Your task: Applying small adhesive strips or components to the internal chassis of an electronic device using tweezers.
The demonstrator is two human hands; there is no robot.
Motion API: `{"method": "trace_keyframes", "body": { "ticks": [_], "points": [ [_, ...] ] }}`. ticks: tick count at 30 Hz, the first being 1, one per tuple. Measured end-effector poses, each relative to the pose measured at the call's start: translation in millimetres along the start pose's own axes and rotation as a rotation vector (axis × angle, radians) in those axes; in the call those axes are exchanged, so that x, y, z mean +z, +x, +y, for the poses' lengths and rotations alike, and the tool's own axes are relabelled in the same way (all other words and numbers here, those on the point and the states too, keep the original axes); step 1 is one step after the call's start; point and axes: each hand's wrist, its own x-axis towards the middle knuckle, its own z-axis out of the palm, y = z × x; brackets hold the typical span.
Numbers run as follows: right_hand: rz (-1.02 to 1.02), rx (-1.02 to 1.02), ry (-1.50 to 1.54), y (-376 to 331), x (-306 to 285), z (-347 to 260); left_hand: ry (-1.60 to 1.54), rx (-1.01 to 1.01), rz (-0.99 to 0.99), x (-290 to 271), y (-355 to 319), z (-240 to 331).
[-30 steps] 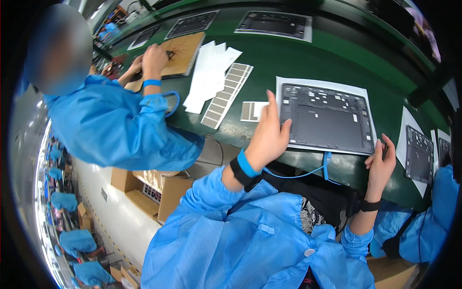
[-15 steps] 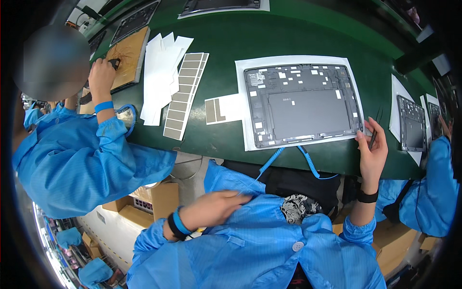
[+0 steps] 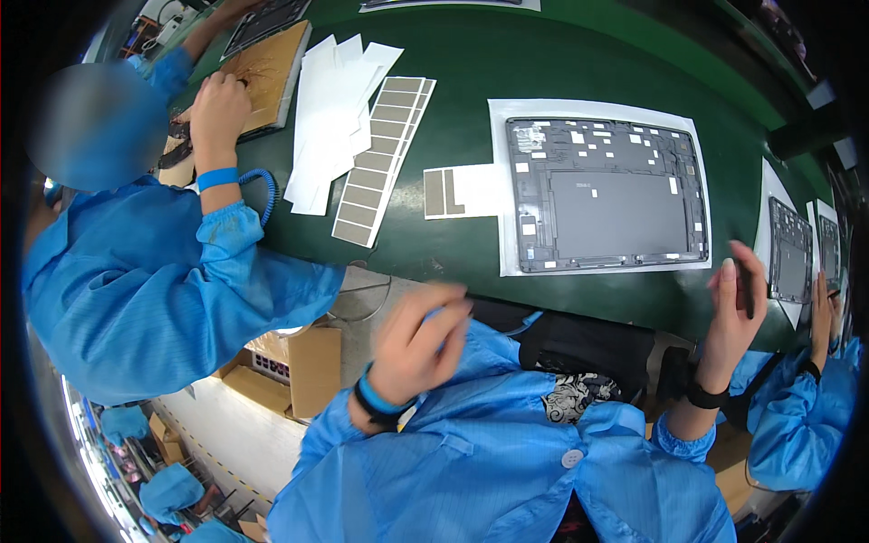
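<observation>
My left hand [image 3: 421, 344] is raised in front of my body, near the table's front edge. Its fingers are bent and smeared by motion, so whether they hold anything is unclear. Off the lower right corner of a dark tablet housing [image 3: 620, 217], my right hand [image 3: 738, 308] has curled fingers around dark tweezers [image 3: 749, 306], mostly hidden by the hand. The housing lies flat on a white sheet [image 3: 501, 258], with many small white pieces stuck on it. Left of it is a small backing sheet [image 3: 475, 192] with grey-brown adhesive pieces.
A strip of grey-brown adhesive rectangles [image 3: 376, 167] and white paper sheets [image 3: 326, 118] lie on the green table [image 3: 462, 63]. A co-worker in blue [image 3: 154, 290] works close on the left beside a brown board [image 3: 272, 72]. More housings [image 3: 789, 249] and another person's hand [image 3: 822, 317] are at right.
My left hand has risen from my lap toward the table edge. My right hand has come away from the housing's corner. The whole view has shifted slightly, moving the table things rightward.
</observation>
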Motion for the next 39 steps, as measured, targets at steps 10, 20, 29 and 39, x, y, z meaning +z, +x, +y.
{"method": "trace_keyframes", "body": {
  "ticks": [10, 20, 29, 39],
  "points": [
    [-0.601, 0.348, 0.447, -9.3, 155.4, -82.0, 0.392, -0.233, 0.021, 41.4, 48.1, -21.5],
    [-0.692, 0.254, 0.256, -12.7, 194.2, -69.4, 0.149, -0.357, 0.243, 43.2, 41.8, -27.6],
    [-0.436, 0.305, 0.418, 18.4, 171.6, -65.8, 0.203, -0.304, 0.173, 38.8, 43.5, -25.9],
    [-0.553, 0.29, 0.447, 38.8, 172.2, -27.0, 0.209, -0.153, 0.092, 52.5, 93.9, -12.6]
  ]
}}
